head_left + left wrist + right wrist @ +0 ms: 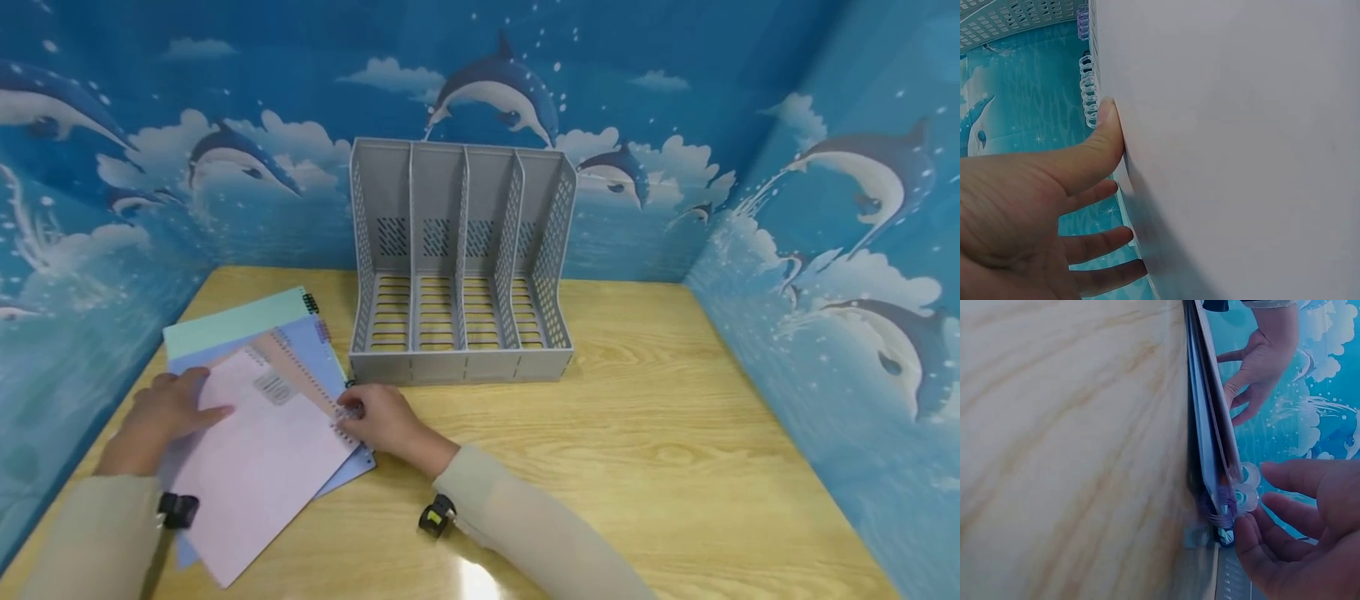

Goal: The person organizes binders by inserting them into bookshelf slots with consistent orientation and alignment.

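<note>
A pale pink notebook point(258, 467) lies on top of a fanned stack on the table's left side. Beneath it show a tan notebook point(300, 367), a blue notebook point(330, 354) and a mint green notebook point(232, 317). My left hand point(161, 417) is at the pink notebook's left edge; in the left wrist view its thumb touches that edge, and the other fingers are spread and fairly straight. My right hand point(386, 421) has curled fingers at the clear spiral rings point(1247, 487), holding the pink notebook's ringed side lightly. Purple rings point(1219, 509) show just below.
A grey file rack point(457, 367) with several upright slots stands at the table's back, just beyond the stack. The wooden table point(637, 467) stretches to the right. Blue dolphin-print sheets point(285, 150) line the back and both sides.
</note>
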Available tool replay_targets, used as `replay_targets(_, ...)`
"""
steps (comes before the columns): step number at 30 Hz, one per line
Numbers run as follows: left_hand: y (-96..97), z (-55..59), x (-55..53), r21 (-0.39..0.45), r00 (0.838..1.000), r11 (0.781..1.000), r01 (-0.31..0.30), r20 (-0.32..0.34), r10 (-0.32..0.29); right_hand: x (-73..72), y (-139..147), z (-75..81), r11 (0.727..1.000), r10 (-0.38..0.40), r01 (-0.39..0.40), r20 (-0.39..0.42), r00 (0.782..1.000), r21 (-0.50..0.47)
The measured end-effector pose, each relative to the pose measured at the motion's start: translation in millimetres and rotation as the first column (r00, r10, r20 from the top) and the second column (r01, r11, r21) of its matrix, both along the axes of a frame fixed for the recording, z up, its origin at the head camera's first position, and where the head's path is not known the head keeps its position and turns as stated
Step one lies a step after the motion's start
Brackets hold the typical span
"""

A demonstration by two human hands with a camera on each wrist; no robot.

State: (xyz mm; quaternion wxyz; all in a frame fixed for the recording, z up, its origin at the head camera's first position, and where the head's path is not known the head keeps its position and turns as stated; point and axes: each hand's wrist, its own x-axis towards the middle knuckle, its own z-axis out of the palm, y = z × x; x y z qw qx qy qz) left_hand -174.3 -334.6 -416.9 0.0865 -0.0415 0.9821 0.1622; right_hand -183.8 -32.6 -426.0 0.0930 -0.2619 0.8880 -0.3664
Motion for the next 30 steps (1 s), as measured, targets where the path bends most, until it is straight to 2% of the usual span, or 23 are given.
replay_targets(7, -2.0, -1.5, 2.8, -0.009, 1.0, 1.0, 0.0, 0.017, 0.0, -1.4, 1, 3.4, 0.998, -0.011, 0.016, 0.088, 0.996, -0.053)
replay_targets(16, 2.8, 4.7, 2.4, -0.02, 1.0, 1.0, 0.005, 0.006, -0.004, -10.5, 0, 4.9, 0.99, -0.053, 0.079, 0.212, 0.976, -0.115)
replay_targets(22, 2.8, 4.3, 1.5, -0.014, 0.998, 0.999, -0.053, 0.045, 0.053, -13.7, 0, 6.0, 0.986, -0.073, 0.111, 0.275, 0.959, -0.127)
replay_targets(30, -4.8, 5.7, -0.2, -0.006, 0.991, 0.992, -0.124, 0.043, 0.124, -14.1, -4, 6.1, 0.989, -0.075, 0.104, 0.261, 0.962, -0.102)
